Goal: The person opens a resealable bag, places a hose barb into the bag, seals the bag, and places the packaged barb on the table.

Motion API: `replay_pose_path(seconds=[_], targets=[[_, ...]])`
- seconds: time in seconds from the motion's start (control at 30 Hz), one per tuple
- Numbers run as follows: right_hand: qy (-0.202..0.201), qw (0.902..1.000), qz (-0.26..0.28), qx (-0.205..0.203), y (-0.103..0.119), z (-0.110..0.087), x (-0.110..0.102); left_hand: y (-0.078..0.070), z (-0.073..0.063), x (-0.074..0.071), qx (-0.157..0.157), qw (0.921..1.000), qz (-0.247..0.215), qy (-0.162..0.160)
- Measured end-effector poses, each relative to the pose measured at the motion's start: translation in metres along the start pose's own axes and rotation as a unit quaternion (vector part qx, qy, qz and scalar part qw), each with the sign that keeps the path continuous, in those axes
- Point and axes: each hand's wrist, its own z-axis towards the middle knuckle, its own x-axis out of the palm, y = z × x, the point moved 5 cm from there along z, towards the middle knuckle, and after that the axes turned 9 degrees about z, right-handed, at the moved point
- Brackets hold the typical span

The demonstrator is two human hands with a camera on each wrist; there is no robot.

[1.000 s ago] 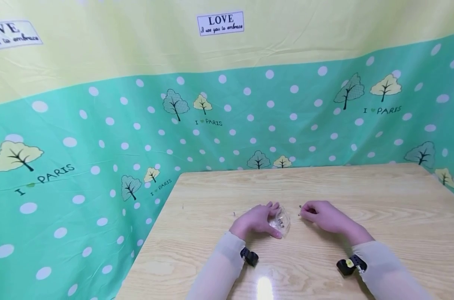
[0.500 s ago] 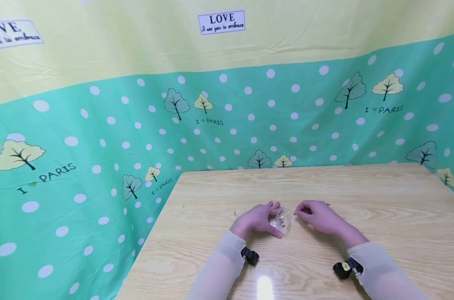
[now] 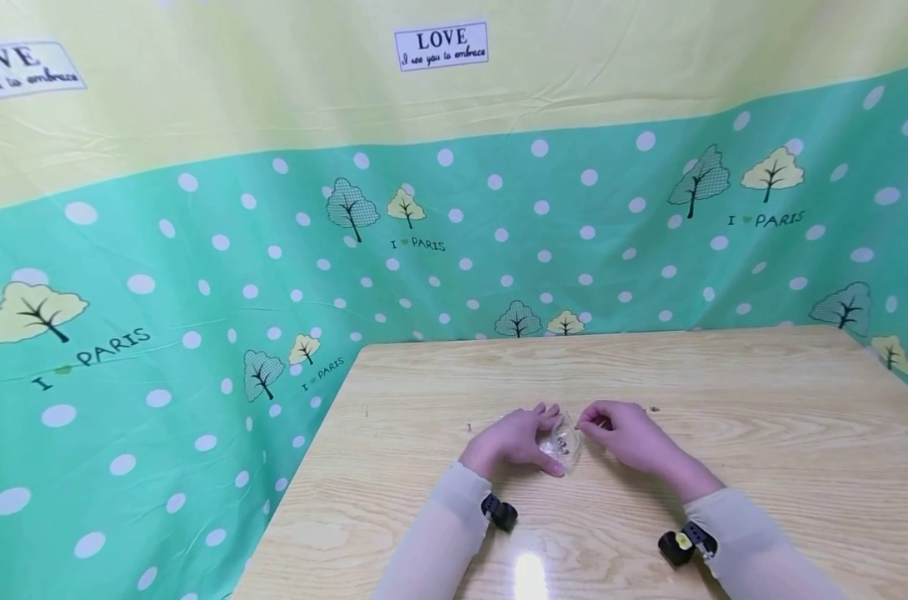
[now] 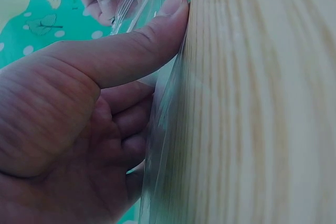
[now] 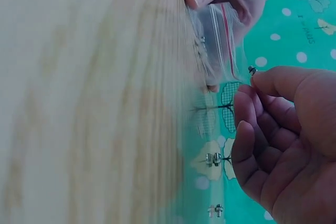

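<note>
A clear zip bag (image 3: pixel 566 443) lies on the wooden table, its mouth gaping toward the right; a red line runs along the seal in the right wrist view. Several small metal screws (image 3: pixel 562 448) show inside it. My left hand (image 3: pixel 510 439) holds the bag down, thumb at the near side and fingers at the far side. Just right of the mouth, my right hand (image 3: pixel 625 433) pinches one small screw (image 5: pixel 252 70) between thumb and forefinger, its other fingers curled. The screw is close to the bag's edge; whether they touch I cannot tell.
Two more screws stand apart on the table, a nearer one (image 5: pixel 219 210) and another (image 5: pixel 216 159). A small dark piece (image 3: pixel 469 427) lies left of my left hand. The table (image 3: pixel 784 400) ends at a green and yellow patterned curtain (image 3: pixel 454 217).
My right hand has moved left to the bag's mouth with the pinched screw. A small piece on the table behind the right hand has come into view. My left hand and the bag stay put.
</note>
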Motion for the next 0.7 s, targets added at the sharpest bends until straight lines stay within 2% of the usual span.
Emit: replay_pose_path(seconds=[0.7], targets=[[-0.024, 0.9994, -0.007, -0.024, 0.0067, 0.0023, 0.0066, 0.0004, 0.0005, 0.0002, 0.004, 0.9999, 0.012, 0.002]])
